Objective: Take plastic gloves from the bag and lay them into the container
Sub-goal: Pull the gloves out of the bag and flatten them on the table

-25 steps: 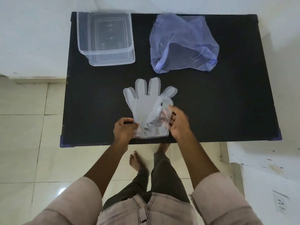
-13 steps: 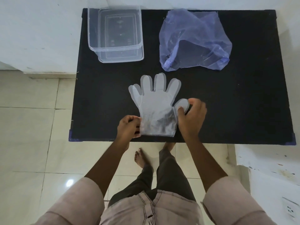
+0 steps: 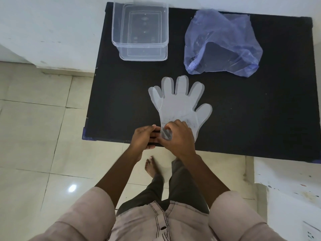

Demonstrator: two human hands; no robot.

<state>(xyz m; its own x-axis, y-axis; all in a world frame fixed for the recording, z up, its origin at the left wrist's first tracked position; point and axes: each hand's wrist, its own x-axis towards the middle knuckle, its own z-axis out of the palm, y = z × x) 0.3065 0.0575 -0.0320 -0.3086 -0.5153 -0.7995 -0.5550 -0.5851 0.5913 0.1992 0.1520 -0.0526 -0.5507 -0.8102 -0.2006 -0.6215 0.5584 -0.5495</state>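
my right hand (image 3: 177,138) sits at the near edge of the table (image 3: 243,119), fingers curled down and pinching the cuff corner of the plastic gloves (image 3: 178,105); a small fold of clear film bunches up between its thumb and fingers. my left hand (image 3: 145,137) is right against it on the left, fingers stretched sideways and touching the right hand at the same cuff corner. it is loosely open, and i cannot tell whether it really grips the film or only rests against it.

just ahead of the hands the gloves lie flat on the black table, fingers spread and pointing away from me, thumb out to the right. a second outline shows along the left side, so it looks like more than one glove stacked, slightly offset.

farther ahead and to the right of the hands lies the bag (image 3: 220,44), a crumpled bluish-purple plastic one with its mouth gaping toward me; what is inside i cannot make out. farther ahead and a little to the left stands the container (image 3: 140,32), a clear rectangular tub, upright, well apart from the gloves, with nothing visible in it.

below the hands i see a bare foot (image 3: 152,166) on the tiled floor (image 3: 34,127).
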